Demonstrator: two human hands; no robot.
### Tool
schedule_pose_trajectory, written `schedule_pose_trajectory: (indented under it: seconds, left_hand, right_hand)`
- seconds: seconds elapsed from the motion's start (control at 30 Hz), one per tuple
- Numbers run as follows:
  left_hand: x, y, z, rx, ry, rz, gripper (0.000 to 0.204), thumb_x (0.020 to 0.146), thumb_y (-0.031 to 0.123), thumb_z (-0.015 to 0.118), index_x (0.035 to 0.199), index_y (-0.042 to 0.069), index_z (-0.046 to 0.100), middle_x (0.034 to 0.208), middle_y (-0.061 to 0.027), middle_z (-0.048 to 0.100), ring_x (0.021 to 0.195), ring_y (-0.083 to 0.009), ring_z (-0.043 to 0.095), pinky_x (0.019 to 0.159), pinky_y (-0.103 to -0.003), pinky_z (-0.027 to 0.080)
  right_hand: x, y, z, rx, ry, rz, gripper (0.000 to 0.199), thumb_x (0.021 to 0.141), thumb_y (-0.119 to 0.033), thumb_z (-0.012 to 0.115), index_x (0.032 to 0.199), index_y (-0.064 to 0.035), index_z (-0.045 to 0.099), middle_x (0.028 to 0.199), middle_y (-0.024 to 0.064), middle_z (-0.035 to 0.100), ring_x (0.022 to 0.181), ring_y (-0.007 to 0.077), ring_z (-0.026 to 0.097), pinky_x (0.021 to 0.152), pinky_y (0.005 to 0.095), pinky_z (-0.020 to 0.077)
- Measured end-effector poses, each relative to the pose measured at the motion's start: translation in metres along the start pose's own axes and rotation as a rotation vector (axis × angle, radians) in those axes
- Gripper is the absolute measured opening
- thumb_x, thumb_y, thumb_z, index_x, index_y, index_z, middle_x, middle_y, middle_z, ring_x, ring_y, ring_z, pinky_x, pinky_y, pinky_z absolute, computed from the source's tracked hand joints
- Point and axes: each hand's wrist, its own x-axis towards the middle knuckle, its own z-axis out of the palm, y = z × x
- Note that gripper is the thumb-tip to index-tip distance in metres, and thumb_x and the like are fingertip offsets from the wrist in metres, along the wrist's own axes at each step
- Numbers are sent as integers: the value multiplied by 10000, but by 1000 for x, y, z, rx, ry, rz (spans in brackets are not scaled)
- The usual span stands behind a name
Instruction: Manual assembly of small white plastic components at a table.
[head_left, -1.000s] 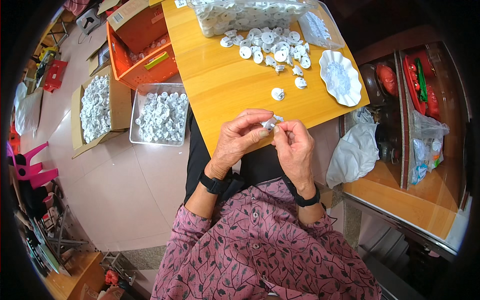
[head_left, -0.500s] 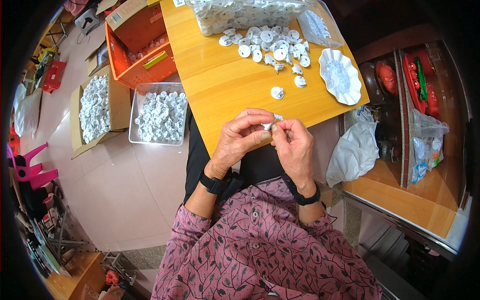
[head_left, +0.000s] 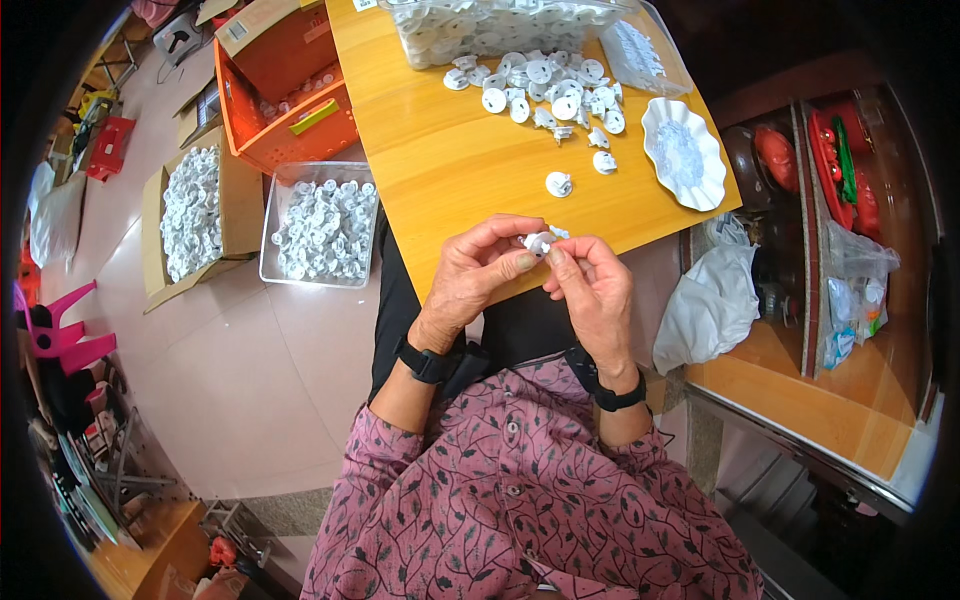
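Observation:
Between thumb and fingers, my left hand [head_left: 478, 268] pinches a small white round plastic part [head_left: 538, 242] above the table's near edge. My right hand [head_left: 592, 290] meets it from the right, thumb and forefinger closed against the same part; whether a smaller piece sits in those fingertips is hidden. Some tiny pale pieces [head_left: 560, 232] lie on the tabletop just beyond the fingers. Farther off, a pile of similar white parts [head_left: 545, 85] covers the wooden table [head_left: 440, 150], with a single one [head_left: 559, 184] nearest my hands. A scalloped white dish [head_left: 712, 150] holds small translucent pieces.
A clear bin [head_left: 405, 40] full of white parts stands at the table's far side, beside a plastic bag [head_left: 640, 60]. On the floor at left are a filled clear tub [head_left: 268, 270], a cardboard box [head_left: 240, 200] and an orange crate [head_left: 225, 90]. Shelving [head_left: 800, 400] stands at right.
The white part in my left fingers has turned and shows more of its round side. My right hand has shifted slightly right, its fingers still at the part.

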Motion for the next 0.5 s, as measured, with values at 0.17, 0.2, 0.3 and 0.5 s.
schedule_pose_trajectory:
  seconds: [0.17, 0.2, 0.3, 0.5]
  left_hand:
    - [0, -3, -1, -4, 5, 23, 293, 879, 50, 693, 1161, -11, 637, 1118, -80, 650, 1006, -152, 615, 914, -296, 499]
    - [1, -3, -1, -5, 5, 23, 293, 879, 50, 693, 1161, -11, 637, 1118, -80, 650, 1006, -152, 615, 914, -296, 499]
    - [3, -2, -1, 32, -16, 54, 271, 876, 44, 691, 1138, -12, 646, 1121, -89, 643, 1034, -165, 604, 936, -309, 487]
    - [4, -2, -2, 34, -26, 85, 251, 881, 38, 681, 1126, -9, 652, 1123, -91, 638, 1046, -172, 598, 942, -313, 480]
  right_hand:
    - [2, 6, 4, -37, 9, -52, 118, 936, -85, 634, 937, 19, 580, 805, 43, 637, 629, 69, 597, 552, 221, 495]
    - [3, 8, 4, -52, 15, -66, 119, 932, -83, 639, 929, 19, 576, 797, 45, 636, 626, 69, 596, 549, 224, 496]
    - [5, 12, 6, -130, 39, -115, 123, 928, -84, 644, 924, 19, 577, 783, 49, 636, 615, 72, 596, 547, 225, 498]
    - [6, 0, 5, 19, 50, 4, 144, 943, -112, 632, 970, 20, 579, 826, 48, 642, 656, 81, 604, 573, 220, 501]
